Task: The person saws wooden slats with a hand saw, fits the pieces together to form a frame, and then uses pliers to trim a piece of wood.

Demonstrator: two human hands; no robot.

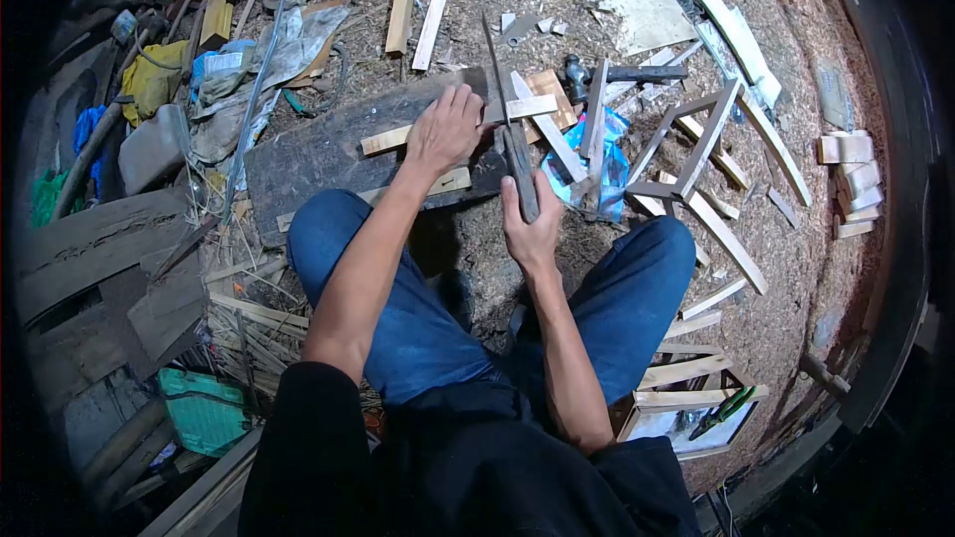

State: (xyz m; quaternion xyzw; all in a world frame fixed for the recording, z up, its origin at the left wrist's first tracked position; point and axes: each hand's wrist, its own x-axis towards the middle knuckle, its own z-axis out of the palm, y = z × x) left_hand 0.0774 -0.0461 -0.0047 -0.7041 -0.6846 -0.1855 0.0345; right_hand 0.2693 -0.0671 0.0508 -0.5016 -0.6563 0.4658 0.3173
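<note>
My left hand [448,129] grips a light wooden strip [386,141] and presses it against a dark, worn board [318,161] in front of my knees. The strip sticks out beyond the hand on both sides. My right hand [532,224] is closed round the dark handle of a hand saw [517,164]. Its narrow blade points away from me and crosses the strip just right of my left hand. Whether the teeth have cut into the wood cannot be seen. Nearer my knees, another wooden strip [448,180] lies along the board's edge.
To the right stand joined wooden frames [711,144]. A hammer [575,78] lies beyond blue plastic packaging [612,154]. Green-handled pliers [724,413] rest on a small frame at lower right. Stacked wood blocks [851,179] sit far right. Sawdust covers the ground; scrap and rags fill the left.
</note>
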